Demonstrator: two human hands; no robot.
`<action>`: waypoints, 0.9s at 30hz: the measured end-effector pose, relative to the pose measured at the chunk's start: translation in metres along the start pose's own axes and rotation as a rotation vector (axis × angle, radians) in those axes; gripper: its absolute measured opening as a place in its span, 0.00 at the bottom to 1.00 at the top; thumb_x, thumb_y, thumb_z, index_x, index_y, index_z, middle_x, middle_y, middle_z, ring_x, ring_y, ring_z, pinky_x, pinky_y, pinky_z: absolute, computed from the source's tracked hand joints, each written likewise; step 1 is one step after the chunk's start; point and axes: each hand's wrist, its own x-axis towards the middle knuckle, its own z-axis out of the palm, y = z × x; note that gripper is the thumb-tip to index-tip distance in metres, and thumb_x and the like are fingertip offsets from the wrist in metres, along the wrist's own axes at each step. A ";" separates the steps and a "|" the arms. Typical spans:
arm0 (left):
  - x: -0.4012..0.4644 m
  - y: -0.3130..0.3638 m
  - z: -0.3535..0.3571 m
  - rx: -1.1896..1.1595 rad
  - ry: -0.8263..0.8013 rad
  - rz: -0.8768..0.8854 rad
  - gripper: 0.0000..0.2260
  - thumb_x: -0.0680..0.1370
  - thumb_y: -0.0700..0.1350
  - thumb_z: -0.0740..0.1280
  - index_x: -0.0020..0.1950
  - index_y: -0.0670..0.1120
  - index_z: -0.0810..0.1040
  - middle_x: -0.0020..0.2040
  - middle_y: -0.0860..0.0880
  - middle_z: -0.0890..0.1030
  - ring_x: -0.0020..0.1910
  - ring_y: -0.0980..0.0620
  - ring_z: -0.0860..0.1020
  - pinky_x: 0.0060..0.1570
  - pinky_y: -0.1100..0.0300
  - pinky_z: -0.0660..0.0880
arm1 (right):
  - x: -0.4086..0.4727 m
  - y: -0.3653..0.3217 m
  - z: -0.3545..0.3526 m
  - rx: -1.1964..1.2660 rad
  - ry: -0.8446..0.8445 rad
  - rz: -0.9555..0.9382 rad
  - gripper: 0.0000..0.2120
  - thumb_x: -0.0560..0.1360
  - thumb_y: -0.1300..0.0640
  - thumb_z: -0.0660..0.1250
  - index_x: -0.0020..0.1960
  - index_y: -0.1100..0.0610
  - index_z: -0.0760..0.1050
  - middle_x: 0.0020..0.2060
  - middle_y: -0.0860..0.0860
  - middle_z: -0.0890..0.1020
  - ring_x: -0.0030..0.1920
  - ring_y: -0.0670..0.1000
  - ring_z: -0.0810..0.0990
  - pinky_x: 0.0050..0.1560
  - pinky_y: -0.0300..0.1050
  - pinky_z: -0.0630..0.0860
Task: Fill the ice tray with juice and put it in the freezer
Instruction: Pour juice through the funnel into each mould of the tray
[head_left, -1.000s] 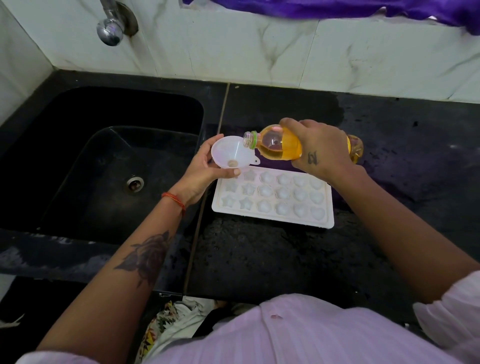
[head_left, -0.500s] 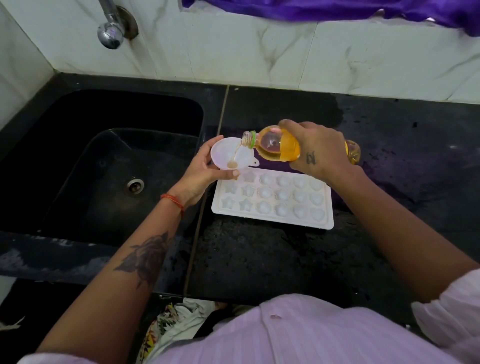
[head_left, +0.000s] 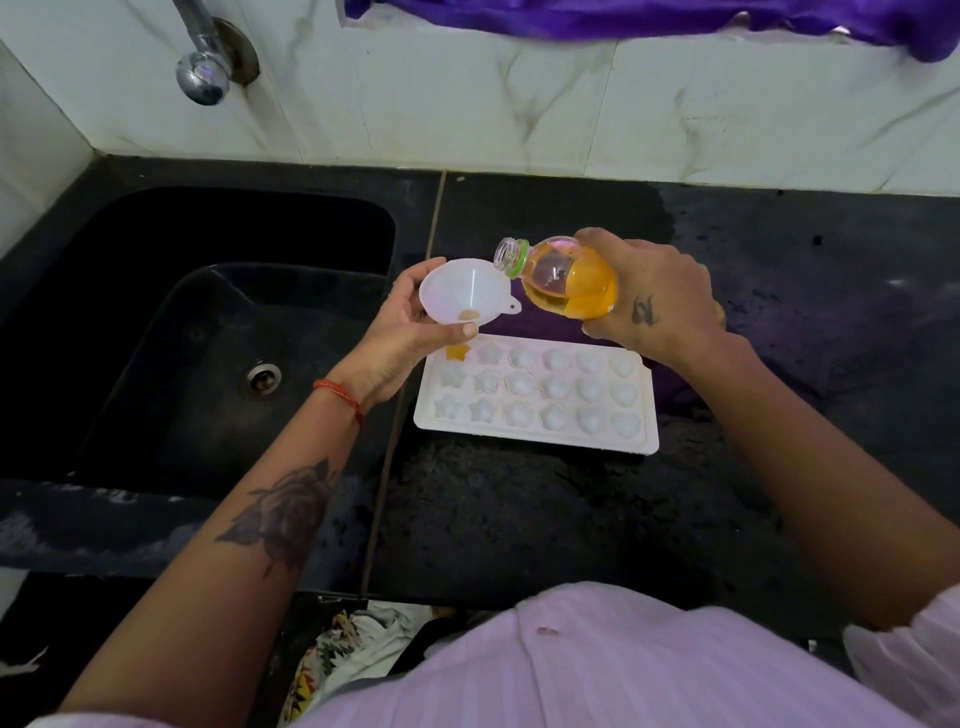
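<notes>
Tipping back from its pour, the clear plastic juice bottle with the green neck ring (head_left: 558, 278) now points its open mouth slightly upward, just above the rim of the small white plastic funnel (head_left: 460, 293). Half a second ago a thin stream ran from that mouth into the funnel; now no stream shows, and only a small brownish pool sits at the funnel's throat. The right hand (head_left: 654, 293) has its grip clenched round the bottle's orange-filled body, fingers wrapped over the top. The left hand (head_left: 402, 325) has its grip grasping the funnel from below and beside, thumb pressed on the near rim.

Directly under that left grip, the far-left corner cell of the white plastic ice tray with star and round moulds (head_left: 535, 436) now holds orange juice, where it looked pale before. The tray lies flat on the black stone worktop (head_left: 519, 519), just below and between both grips, and every other visible cell looks unfilled.

This likely means one cell is done and the pour was paused so the funnel can shift to the neighbouring star cell. The task is barely begun; the freezer is not in view.
</notes>
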 end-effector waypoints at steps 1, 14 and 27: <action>0.001 0.000 0.003 0.002 -0.012 -0.005 0.35 0.61 0.38 0.77 0.63 0.56 0.68 0.62 0.50 0.72 0.62 0.47 0.73 0.51 0.56 0.79 | -0.001 0.002 -0.001 -0.013 0.007 -0.001 0.37 0.64 0.51 0.77 0.68 0.48 0.64 0.55 0.55 0.80 0.54 0.59 0.78 0.45 0.49 0.68; 0.006 -0.007 0.013 0.025 -0.071 -0.103 0.38 0.59 0.38 0.76 0.66 0.53 0.69 0.60 0.50 0.74 0.61 0.48 0.75 0.51 0.54 0.80 | -0.007 0.021 0.006 -0.165 0.024 -0.023 0.36 0.66 0.52 0.76 0.69 0.48 0.64 0.55 0.55 0.80 0.53 0.59 0.79 0.41 0.45 0.64; 0.004 -0.006 0.016 0.036 -0.079 -0.116 0.37 0.58 0.38 0.76 0.64 0.55 0.70 0.61 0.49 0.74 0.61 0.47 0.75 0.51 0.52 0.80 | -0.005 0.024 0.012 -0.200 0.012 -0.039 0.35 0.65 0.53 0.76 0.68 0.48 0.65 0.54 0.56 0.81 0.51 0.59 0.80 0.40 0.44 0.68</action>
